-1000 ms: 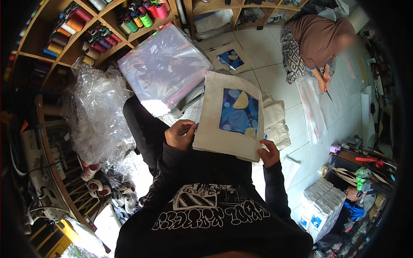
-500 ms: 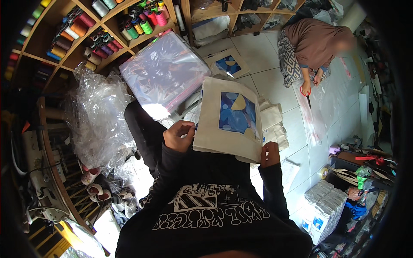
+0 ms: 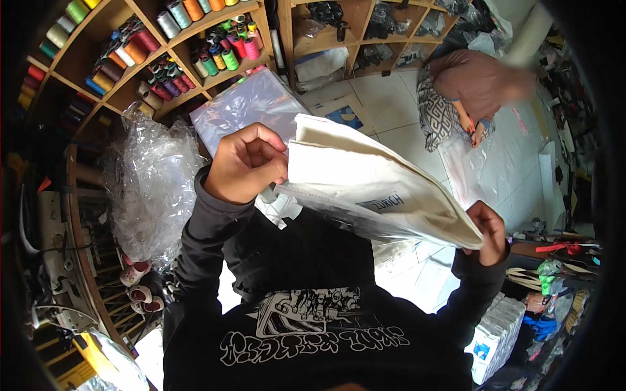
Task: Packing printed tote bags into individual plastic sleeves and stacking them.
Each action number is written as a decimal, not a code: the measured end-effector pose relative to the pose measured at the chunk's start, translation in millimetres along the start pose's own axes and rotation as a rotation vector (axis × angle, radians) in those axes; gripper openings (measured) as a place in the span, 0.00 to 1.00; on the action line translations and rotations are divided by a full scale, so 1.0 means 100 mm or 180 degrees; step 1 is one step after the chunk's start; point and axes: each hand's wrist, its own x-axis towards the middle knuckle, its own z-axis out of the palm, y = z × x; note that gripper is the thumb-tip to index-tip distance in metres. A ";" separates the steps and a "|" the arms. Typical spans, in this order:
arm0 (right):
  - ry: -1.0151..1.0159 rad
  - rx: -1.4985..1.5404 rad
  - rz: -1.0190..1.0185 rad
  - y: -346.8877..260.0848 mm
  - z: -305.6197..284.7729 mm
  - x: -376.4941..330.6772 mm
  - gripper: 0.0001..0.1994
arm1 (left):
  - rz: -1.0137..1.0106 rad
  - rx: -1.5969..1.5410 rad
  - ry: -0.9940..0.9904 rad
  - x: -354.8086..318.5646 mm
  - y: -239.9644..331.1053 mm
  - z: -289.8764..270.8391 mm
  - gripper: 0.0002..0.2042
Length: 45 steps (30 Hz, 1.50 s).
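A cream canvas bag (image 3: 352,166), folded flat and tilted, is stretched between my two hands in front of my chest. Its layered edges run from the upper left to the lower right, and dark blue print shows on the near face. My left hand (image 3: 242,163) pinches the left edge with curled fingers. At the opposite corner, my right hand (image 3: 488,234) is closed around the edge. A clear plastic sleeve (image 3: 319,207) hangs along the lower side of the bag; how far it covers the cloth I cannot tell.
A stack of clear plastic sleeves (image 3: 244,107) lies beyond my left hand. Crumpled plastic (image 3: 153,189) heaps at the left, below thread shelves (image 3: 130,72). On the floor are a blue-printed cream bag (image 3: 349,117) and, at right, wrapped bundles (image 3: 499,339). Another person (image 3: 469,91) works at far right.
The bag has been raised and tilted, so its blue patterned face no longer shows. Both my hands have come up, my right one moving outward. The other person's hands have moved closer together.
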 end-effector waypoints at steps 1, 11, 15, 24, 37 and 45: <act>-0.0042 0.0147 -0.0196 0.02 -0.01 0.03 0.08 | 0.0008 0.0117 -0.0040 0.02 0.09 -0.01 0.09; -0.0084 0.0526 0.0138 -0.12 0.12 0.12 0.06 | 0.0098 0.0557 0.0324 -0.06 0.31 -0.08 0.06; -0.0274 0.0395 0.0077 -0.24 0.07 0.12 0.07 | 0.0106 0.0547 0.0387 -0.12 0.47 -0.06 0.06; -0.0234 0.0292 -0.0120 -0.03 0.22 0.29 0.06 | -0.0018 0.0514 0.0420 -0.20 0.45 -0.10 0.09; -0.0508 0.0626 -0.1458 -0.97 0.80 1.59 0.06 | 0.1269 0.1824 0.1105 0.13 1.46 -0.84 0.09; -0.0436 -0.0211 -0.1826 -1.06 1.36 2.20 0.05 | 0.1338 0.2900 0.1626 0.22 1.43 -1.30 0.07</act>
